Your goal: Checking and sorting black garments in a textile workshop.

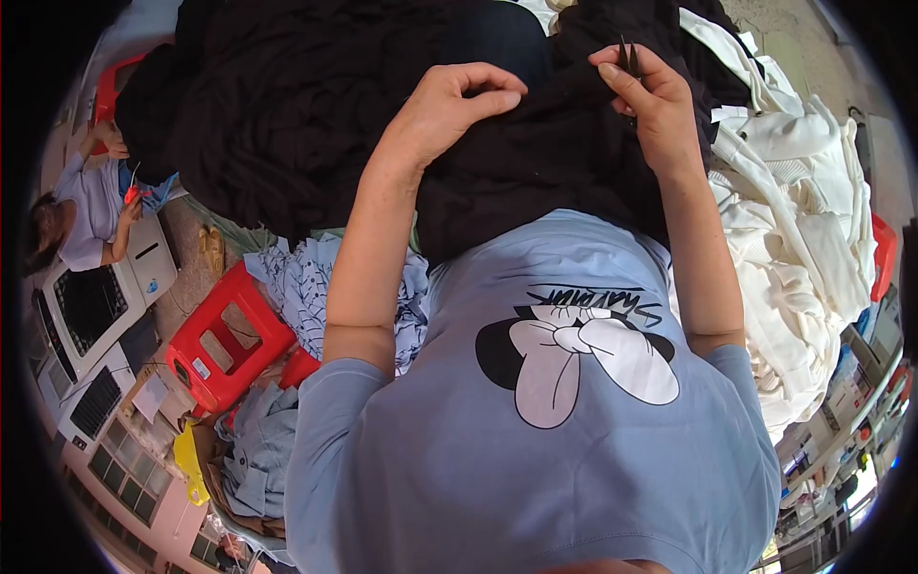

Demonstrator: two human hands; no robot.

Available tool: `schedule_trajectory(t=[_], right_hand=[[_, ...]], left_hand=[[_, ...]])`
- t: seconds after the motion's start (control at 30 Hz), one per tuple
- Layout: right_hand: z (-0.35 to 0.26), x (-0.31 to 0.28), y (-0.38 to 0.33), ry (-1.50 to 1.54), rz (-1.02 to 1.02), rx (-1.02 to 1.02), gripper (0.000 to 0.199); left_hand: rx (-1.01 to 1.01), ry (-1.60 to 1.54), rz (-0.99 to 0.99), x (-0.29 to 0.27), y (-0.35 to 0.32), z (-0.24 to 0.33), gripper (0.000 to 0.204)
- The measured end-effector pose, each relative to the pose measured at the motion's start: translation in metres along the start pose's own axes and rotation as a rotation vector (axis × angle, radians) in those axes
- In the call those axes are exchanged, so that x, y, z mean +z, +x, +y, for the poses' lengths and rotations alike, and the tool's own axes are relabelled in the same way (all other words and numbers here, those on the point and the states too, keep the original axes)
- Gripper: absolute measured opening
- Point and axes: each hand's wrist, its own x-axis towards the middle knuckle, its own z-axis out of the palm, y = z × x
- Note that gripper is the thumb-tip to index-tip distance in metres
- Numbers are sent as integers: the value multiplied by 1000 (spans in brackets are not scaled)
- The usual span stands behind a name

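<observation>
Dark cloth [316, 134] covers my lap and spreads out ahead and to the left. Above it my left hand [445, 107] is closed, thumb and forefinger brought together at the tips. Whatever it pinches, if anything, is too small to make out. Further right, my right hand [655, 100] is wrapped round small dark thread snips [627, 59], their two pointed blades showing past the fingers and pointing away from me. The hands are apart, with dark cloth between and below them.
White garments [784, 220] are heaped at my right. Left of me are patterned light-blue cloth [296, 287], a red plastic stool [229, 335], and blue garments [258, 459] in a container beside a yellow bag [189, 464]. A co-worker [91, 206] sits at the far left.
</observation>
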Motion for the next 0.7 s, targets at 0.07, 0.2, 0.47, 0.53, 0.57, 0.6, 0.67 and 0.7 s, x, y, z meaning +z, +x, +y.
schedule_trajectory(t=[0.07, 0.2, 0.47, 0.53, 0.57, 0.6, 0.67, 0.7], right_hand=[[3, -1, -2, 15, -1, 8, 13], [4, 4, -3, 67, 9, 14, 14], [12, 6, 1, -67, 12, -45, 13], [18, 3, 3, -169, 26, -74, 13], [23, 0, 5, -260, 74, -128, 14], [28, -5, 5, -348, 121, -183, 15], [40, -20, 5, -383, 152, -193, 15], [41, -23, 2, -375, 151, -191, 15]], left_hand=[[52, -63, 87, 8, 1, 5, 30], [127, 91, 68, 18, 7, 9, 36], [-19, -305, -7, 22, 8, 9, 23], [9, -389, 56, 19, 5, 8, 21], [42, -378, 101, 12, 3, 7, 21], [54, -397, 150, 2, 0, 7, 22], [118, -311, 389, -18, -4, 3, 19], [121, -225, 442, -34, -7, -4, 20]])
